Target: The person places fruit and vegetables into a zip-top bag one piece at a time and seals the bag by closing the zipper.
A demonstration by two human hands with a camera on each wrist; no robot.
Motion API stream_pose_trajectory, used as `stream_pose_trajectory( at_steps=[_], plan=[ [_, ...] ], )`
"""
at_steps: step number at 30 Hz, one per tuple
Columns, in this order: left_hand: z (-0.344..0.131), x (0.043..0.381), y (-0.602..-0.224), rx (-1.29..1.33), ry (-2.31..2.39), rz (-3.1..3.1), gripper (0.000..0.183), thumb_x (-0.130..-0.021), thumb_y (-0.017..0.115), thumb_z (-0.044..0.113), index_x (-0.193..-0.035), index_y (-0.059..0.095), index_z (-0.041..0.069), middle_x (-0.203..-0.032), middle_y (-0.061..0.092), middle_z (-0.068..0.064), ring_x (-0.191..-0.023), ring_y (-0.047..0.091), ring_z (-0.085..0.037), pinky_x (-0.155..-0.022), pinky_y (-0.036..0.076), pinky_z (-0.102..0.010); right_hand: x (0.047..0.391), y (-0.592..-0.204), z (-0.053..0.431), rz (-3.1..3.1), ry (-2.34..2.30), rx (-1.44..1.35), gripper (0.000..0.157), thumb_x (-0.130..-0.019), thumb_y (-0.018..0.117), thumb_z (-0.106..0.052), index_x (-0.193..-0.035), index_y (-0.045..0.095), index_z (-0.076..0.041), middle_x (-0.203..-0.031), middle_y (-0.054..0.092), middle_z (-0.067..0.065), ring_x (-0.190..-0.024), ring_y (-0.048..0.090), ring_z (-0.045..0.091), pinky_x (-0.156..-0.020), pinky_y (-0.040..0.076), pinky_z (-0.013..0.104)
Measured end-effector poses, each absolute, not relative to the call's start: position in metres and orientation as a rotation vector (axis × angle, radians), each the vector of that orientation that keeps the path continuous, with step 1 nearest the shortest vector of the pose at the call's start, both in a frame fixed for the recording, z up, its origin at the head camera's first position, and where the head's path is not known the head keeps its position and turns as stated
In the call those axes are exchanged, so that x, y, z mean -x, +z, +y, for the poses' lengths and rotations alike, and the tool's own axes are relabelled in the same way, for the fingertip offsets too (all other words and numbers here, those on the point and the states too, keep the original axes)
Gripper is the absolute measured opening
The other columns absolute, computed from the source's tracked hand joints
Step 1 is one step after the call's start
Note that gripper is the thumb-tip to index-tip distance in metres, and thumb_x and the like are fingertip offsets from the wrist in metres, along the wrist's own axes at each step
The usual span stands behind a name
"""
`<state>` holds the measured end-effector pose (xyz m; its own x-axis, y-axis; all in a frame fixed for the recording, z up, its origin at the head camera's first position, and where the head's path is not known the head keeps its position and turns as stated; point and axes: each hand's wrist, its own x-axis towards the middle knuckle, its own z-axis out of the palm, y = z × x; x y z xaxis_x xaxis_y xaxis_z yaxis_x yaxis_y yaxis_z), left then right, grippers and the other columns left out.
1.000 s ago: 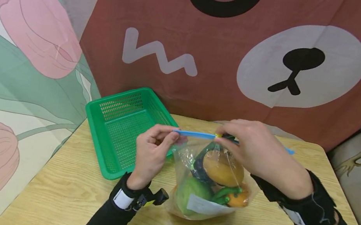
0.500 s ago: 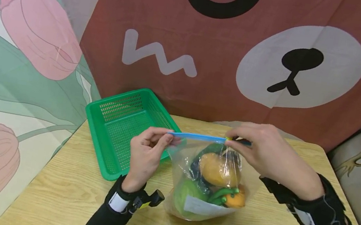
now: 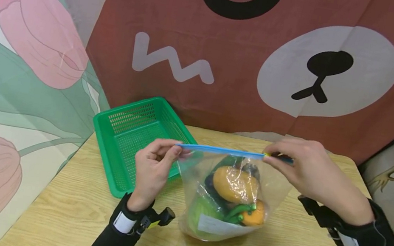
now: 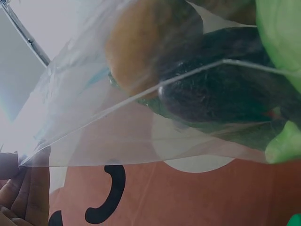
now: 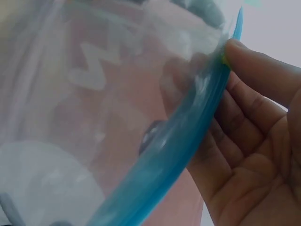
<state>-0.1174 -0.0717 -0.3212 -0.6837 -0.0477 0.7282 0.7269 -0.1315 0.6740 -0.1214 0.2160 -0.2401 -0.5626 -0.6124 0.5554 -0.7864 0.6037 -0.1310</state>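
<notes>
A clear slider bag [image 3: 187,181] with a blue zip strip [image 3: 223,151] stands on the table, filled with produce. Through the plastic show a tan oval piece [image 3: 235,185], a round green one [image 3: 202,210], an orange one [image 3: 255,216], green stem-like pieces [image 3: 237,210] and dark produce behind. My left hand [image 3: 152,172] pinches the strip's left end; in the left wrist view its fingers [image 4: 35,188] hold the bag's corner. Toward the strip's right part, my right hand [image 3: 309,169] pinches the small yellow slider [image 5: 225,59] between thumb and fingers.
To the left, behind my left hand, a green perforated basket [image 3: 128,142] sits on the wooden table [image 3: 63,209]. A hanging cloth with a bear print [image 3: 230,107] rises at the table's back edge. The bag's front carries a white label [image 3: 219,226].
My right hand has slid the yellow slider rightward along the blue strip, leaving a longer stretch of strip to its left. My left hand has shifted slightly left, still pinching the end.
</notes>
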Motion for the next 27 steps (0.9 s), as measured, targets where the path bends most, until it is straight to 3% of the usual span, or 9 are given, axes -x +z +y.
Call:
stream_pose_trajectory(
  at_steps=[8, 12, 15, 19, 23, 27],
  plan=[
    [-0.08, 0.119, -0.324, 0.707, -1.825, -1.612, 0.013, -0.088, 0.057, -0.001, -0.093, 0.06, -0.013, -0.084, 0.069, -0.009, -0.074, 0.067, -0.017, -0.065, 0.053, -0.032, 0.118, -0.245, 0.241, -2.397, 0.464, -0.997, 0.023, -0.066, 0.078, -0.006, -0.085, 0.069, -0.017, -0.08, 0.065, -0.008, -0.058, 0.049, 0.0, -0.049, 0.035, 0.013],
    [-0.085, 0.119, -0.325, 0.637, -1.8, -1.62, 0.014, -0.087, 0.058, -0.001, -0.092, 0.06, -0.013, -0.081, 0.069, -0.005, -0.072, 0.066, -0.015, -0.064, 0.053, -0.029, 0.117, -0.249, 0.257, -2.397, 0.444, -0.896, 0.021, -0.066, 0.079, -0.009, -0.084, 0.07, -0.016, -0.079, 0.067, -0.005, -0.06, 0.056, 0.004, -0.05, 0.041, 0.014],
    [-0.089, 0.119, -0.325, 0.575, -1.792, -1.628, 0.013, -0.086, 0.059, -0.001, -0.093, 0.061, -0.013, -0.079, 0.069, -0.002, -0.07, 0.065, -0.012, -0.064, 0.052, -0.027, 0.117, -0.25, 0.266, -2.409, 0.454, -0.806, 0.022, -0.066, 0.08, -0.009, -0.084, 0.071, -0.016, -0.078, 0.067, -0.004, -0.066, 0.059, 0.0, -0.052, 0.044, 0.014],
    [-0.09, 0.12, -0.327, 0.561, -1.827, -1.633, 0.015, -0.086, 0.059, -0.001, -0.093, 0.06, -0.013, -0.078, 0.068, -0.001, -0.07, 0.065, -0.012, -0.065, 0.052, -0.026, 0.115, -0.257, 0.27, -2.466, 0.528, -0.641, 0.019, -0.069, 0.078, -0.01, -0.084, 0.07, -0.018, -0.08, 0.067, -0.005, -0.071, 0.051, -0.013, -0.056, 0.041, 0.011],
    [-0.088, 0.122, -0.331, 0.611, -1.882, -1.657, 0.019, -0.088, 0.059, 0.005, -0.095, 0.058, -0.013, -0.081, 0.068, -0.001, -0.073, 0.065, -0.014, -0.066, 0.051, -0.026, 0.117, -0.281, 0.272, -2.612, 0.924, -0.549, 0.03, -0.086, 0.065, -0.016, -0.115, 0.06, -0.016, -0.102, 0.063, -0.009, -0.083, 0.052, -0.012, -0.065, 0.041, 0.01],
    [-0.082, 0.124, -0.339, 0.696, -1.853, -1.763, 0.019, -0.089, 0.059, 0.01, -0.092, 0.057, -0.009, -0.085, 0.065, -0.002, -0.076, 0.062, -0.013, -0.068, 0.049, -0.024, 0.124, -0.323, 0.285, -2.592, 1.638, -0.888, 0.056, -0.095, 0.048, -0.026, -0.144, 0.023, -0.013, -0.125, 0.052, -0.008, -0.102, 0.057, 0.006, -0.08, 0.045, 0.019]
  ],
)
